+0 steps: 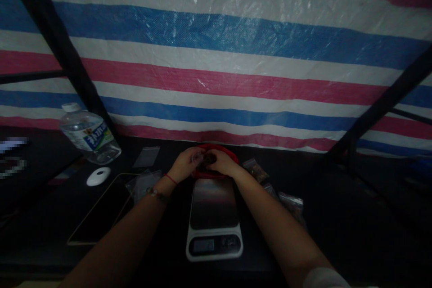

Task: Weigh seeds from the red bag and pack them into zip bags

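Note:
A red bowl or tray holding dark brown pieces lies at the far side of the black table, just behind a white kitchen scale. My left hand is at its left rim, fingers closed on what looks like a small clear plastic bag. From the right, my right hand reaches into the red container. Its fingers curl down around some of the dark pieces, close to the bag. The scale's steel plate bears nothing, and its display is too dim to read.
Flat clear bags lie left of the scale, with another clear bag farther back. A tablet, white mouse and large water bottle stand left. Filled bags lie right. Striped sheeting hangs behind.

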A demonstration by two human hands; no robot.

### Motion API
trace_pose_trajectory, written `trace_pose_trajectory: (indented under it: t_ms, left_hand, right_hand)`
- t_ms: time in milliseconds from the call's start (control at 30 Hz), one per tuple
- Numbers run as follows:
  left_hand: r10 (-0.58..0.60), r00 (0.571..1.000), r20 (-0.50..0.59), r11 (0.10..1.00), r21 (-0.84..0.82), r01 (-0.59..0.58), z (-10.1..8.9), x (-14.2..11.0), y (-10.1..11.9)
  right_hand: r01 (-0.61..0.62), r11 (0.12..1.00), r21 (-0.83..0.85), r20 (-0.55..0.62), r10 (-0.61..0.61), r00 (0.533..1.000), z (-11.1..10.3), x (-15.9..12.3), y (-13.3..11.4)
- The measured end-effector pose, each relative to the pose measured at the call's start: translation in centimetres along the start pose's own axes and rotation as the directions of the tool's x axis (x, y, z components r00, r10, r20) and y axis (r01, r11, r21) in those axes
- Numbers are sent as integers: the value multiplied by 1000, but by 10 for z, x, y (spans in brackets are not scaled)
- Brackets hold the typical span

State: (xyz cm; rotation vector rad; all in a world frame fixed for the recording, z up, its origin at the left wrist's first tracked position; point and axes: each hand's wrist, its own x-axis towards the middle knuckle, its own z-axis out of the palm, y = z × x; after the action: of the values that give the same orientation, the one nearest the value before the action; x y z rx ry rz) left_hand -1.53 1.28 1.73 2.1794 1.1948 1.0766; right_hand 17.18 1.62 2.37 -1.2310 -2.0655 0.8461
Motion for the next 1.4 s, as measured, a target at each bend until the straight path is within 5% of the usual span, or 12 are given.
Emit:
trace_pose_trajectory:
  t_ms: [133,367,833,1400]
  left_hand:
    - [-27,996,-81,999,45,31,-2,0,-1]
    - [-79,997,26,995,57,77,-4,-2,8]
    - [-14,1000,20,997,79,13,-3,-3,7]
    - [-119,991,-58,992,-49,116,0,-2,7]
  right_hand:
    - [22,995,94,-48,-17,999,3,2,9]
    - [52,994,98,-85,-44,995,7,6,17]
    - [92,990,-106,-151,-107,983,1,2,3]
    - [88,996,4,-248,-84,965,4,0,-8]
